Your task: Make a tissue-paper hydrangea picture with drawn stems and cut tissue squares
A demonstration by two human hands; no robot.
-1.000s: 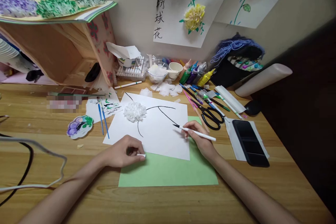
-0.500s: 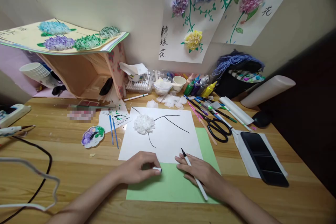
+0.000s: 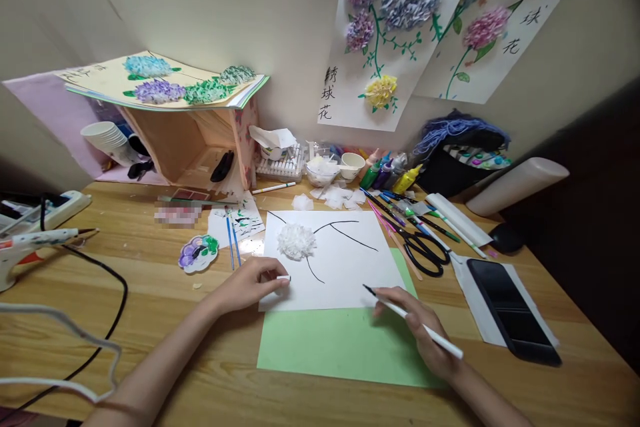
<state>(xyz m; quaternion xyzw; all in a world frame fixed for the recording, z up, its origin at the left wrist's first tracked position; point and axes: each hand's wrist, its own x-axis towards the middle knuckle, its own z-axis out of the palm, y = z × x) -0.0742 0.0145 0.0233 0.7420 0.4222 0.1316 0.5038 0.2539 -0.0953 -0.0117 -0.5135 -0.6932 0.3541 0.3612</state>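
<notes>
Left hand (image 3: 257,283): pinching cap (image 3: 283,277).
Right hand (image 3: 433,350): curled round pen (image 3: 445,341).
Paper (image 3: 345,287): I'd risk stray ink if tip (image 3: 369,289) dips.

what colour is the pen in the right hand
The pen is white with a black tip, seen best in the head view.

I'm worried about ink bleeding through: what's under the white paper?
A green sheet shows beyond the near edge and part of the right edge of the white paper; how far it extends underneath is covered.
</notes>
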